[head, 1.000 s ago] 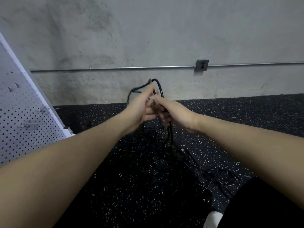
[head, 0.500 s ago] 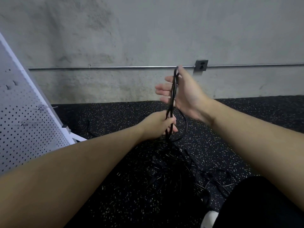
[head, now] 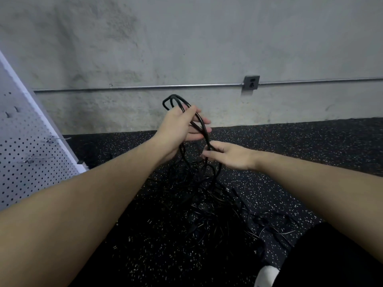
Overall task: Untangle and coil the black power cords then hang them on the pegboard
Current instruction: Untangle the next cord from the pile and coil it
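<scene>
A black power cord (head: 175, 100) loops up over my left hand (head: 178, 129), which holds several turns of it raised above the floor. The cord runs down from there to my right hand (head: 228, 155), whose thumb and fingers pinch it just below and to the right. Under both hands a tangle of black cords (head: 207, 204) lies on the speckled floor. The white pegboard (head: 27, 150) leans at the far left with a few metal hooks (head: 56, 139) on it.
A concrete wall stands ahead with a metal conduit (head: 145, 87) and a grey outlet box (head: 251, 82). Black speckled rubber flooring (head: 310, 154) spreads around the cords. My dark-clothed leg (head: 331, 255) and white sock (head: 266, 276) sit at the lower right.
My left hand has risen from low on the cord to hold the loops up high. My right hand has dropped from above to pinch the cord below.
</scene>
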Tool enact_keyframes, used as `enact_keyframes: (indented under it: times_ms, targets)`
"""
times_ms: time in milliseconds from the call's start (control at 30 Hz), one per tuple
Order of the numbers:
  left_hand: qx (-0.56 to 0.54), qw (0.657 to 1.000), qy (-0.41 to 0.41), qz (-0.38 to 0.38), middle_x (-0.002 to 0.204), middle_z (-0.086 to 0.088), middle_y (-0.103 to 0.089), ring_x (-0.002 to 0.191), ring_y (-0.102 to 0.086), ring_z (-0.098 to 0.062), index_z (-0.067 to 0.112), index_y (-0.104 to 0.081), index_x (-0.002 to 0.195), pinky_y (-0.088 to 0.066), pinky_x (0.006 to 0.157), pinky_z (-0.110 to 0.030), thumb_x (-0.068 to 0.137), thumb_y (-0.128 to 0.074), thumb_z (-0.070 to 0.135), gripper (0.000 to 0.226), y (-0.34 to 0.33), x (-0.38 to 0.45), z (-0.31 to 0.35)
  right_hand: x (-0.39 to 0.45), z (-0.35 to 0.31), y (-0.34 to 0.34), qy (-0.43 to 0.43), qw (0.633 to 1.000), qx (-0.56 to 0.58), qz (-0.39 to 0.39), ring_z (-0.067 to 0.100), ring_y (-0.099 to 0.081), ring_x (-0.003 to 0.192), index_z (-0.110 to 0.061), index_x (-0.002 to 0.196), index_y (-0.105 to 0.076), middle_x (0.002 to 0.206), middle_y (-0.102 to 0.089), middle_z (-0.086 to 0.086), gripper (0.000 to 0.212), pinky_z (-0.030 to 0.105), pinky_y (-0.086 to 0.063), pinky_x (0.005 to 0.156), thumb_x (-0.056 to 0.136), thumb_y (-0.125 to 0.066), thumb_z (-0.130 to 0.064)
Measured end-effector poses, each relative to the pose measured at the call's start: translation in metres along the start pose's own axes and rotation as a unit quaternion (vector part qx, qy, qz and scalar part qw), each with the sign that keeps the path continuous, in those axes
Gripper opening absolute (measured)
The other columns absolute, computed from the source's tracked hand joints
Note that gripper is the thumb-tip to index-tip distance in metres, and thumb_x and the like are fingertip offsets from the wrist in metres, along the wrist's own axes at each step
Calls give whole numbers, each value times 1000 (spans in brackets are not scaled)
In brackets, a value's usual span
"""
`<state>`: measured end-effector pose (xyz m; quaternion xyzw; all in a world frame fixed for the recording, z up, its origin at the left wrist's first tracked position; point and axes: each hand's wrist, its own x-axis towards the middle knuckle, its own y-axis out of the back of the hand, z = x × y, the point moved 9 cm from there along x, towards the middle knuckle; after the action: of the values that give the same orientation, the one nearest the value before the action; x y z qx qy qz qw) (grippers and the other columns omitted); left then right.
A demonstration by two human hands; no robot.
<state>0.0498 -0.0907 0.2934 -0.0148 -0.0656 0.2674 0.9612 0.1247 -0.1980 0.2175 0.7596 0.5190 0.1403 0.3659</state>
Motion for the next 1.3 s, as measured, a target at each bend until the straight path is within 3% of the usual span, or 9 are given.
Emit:
enact_keyframes:
  times_ms: [267,400,567,700,800,900,1033,1133,1300]
  targets:
    - [-75,997,5,29,103,-4,-79,96,-76,-21,18,-57,107,-62,80,-38,107,-44,44,29,11,2,-1,2,-34,14,63,992,-57,89,11,-65,69,-13,90,-64,79,-73,5,51,26,-45,71,109,-29,-45]
    - [80,990,67,-91,123,0,-69,115,-66,-19,26,-59,123,-55,101,-41,85,-45,75,64,-10,-10,-37,5,-53,27,97,987,30,127,10,-53,46,-8,79,-61,50,-58,3,54,16,-39,59,112,-29,-37]
    - [237,935,102,-244,110,10,-77,107,-71,-7,28,-34,151,-44,111,-38,90,-68,55,75,-41,-30,-73,2,-51,45,76,978,100,167,8,-49,51,-15,49,-44,41,-48,1,69,16,-41,68,111,-30,-43]
    - [272,925,86,-252,100,-1,-79,94,-74,-15,23,-68,105,-53,98,-31,103,-56,40,21,-54,-30,-76,4,-47,45,67,969,174,163,10,-41,49,-19,65,-43,43,-46,2,53,29,-37,66,109,-33,-45]
    - [276,931,42,-234,95,-13,-78,82,-74,-15,11,-64,88,-51,72,-13,109,-47,26,30,-63,-31,-58,2,-41,51,32,944,273,180,11,-49,50,-18,82,-55,53,-57,0,48,28,-40,60,108,-33,-51]
    - [213,961,18,-175,87,-12,-75,76,-73,-13,11,-59,89,-57,72,-23,110,-40,25,31,-56,-22,-36,2,-33,40,5,933,340,113,13,-55,48,-12,97,-63,54,-56,0,64,28,-48,59,104,-25,-63]
    - [110,987,45,-105,77,-5,-71,73,-73,-21,15,-59,91,-58,60,-31,110,-42,34,32,-34,-14,-31,-4,-23,-4,12,939,326,-107,27,-68,95,-18,72,-52,82,-64,10,68,49,-49,103,100,-18,-70]
    - [45,997,48,-37,73,-1,-69,68,-73,-20,14,-57,93,-58,61,-31,110,-41,34,31,-13,-8,-22,-7,-8,-13,-31,939,307,-154,25,-63,118,-21,118,-68,124,-71,8,65,50,-41,111,100,-21,-61]
    - [-15,998,56,18,70,1,-68,72,-76,-25,16,-52,94,-58,58,-33,111,-36,35,30,2,-4,-18,-13,-7,-13,-22,993,16,-118,-8,-66,79,-20,111,-70,97,-74,-7,26,14,-48,79,109,-44,-25]
